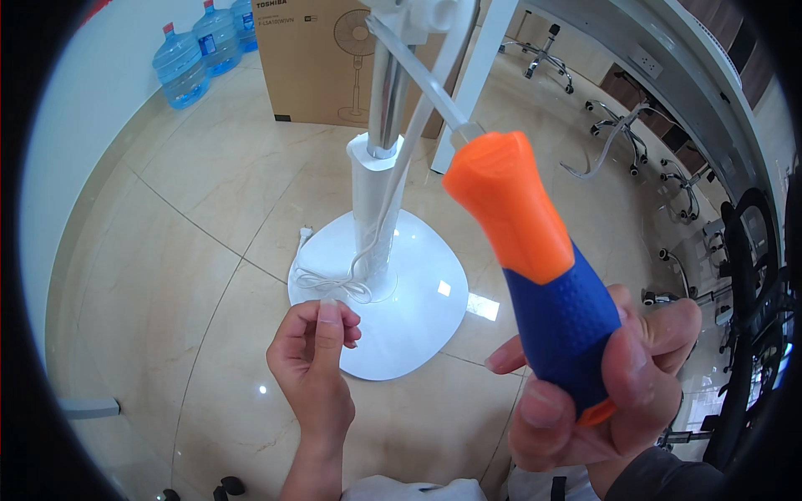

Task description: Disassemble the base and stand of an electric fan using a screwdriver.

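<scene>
Gripping the screwdriver [547, 280] by its orange-and-blue handle, your right hand [639, 380] slants the shaft toward the upper housing [415, 21] of the white stand [368, 188]; tip contact cannot be told. Your left hand [322, 338] curls near the base [418, 321], thumb against fingers, any small content hidden. So oblique a shaft could slip, scratching the housing, or snag the loose cord [408, 154].

Left hand [316, 355] curls loosely, right hand [639, 380] grips.
</scene>
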The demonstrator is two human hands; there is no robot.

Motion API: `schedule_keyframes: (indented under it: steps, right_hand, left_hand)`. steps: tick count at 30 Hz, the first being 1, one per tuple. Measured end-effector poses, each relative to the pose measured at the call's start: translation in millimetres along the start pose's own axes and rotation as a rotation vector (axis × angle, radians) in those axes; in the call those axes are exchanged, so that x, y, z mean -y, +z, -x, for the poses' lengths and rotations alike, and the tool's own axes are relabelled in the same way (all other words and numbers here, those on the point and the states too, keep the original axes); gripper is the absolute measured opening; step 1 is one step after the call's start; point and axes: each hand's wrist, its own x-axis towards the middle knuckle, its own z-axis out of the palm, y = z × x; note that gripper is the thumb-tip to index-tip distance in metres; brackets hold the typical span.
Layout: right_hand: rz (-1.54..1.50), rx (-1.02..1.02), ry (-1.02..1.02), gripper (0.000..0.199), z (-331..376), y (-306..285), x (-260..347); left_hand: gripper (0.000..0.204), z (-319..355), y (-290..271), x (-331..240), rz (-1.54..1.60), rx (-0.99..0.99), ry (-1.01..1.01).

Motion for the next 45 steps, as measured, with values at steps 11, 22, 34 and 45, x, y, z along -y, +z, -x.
schedule_keyframes:
  steps: [11, 22, 34, 45]
  right_hand:
    - [0.195, 0.119, -0.082, 0.050, -17, 11, 10]
    - [0.246, 0.169, -0.180, 0.054, -28, 3, 14]
    - [0.193, 0.047, -0.331, 0.067, -38, 16, -3]
    - [0.351, 0.076, -0.325, 0.050, -44, 13, 6]
  left_hand:
    - [0.020, 8, -12, 4, 0.034, -0.030, -0.033]
    - [0.018, 12, -16, 4, 0.076, 0.016, 0.028]
    - [0.018, 16, -10, 2, 0.132, -0.085, -0.069]
    - [0.019, 17, -13, 0, 0.069, 0.014, 0.068]
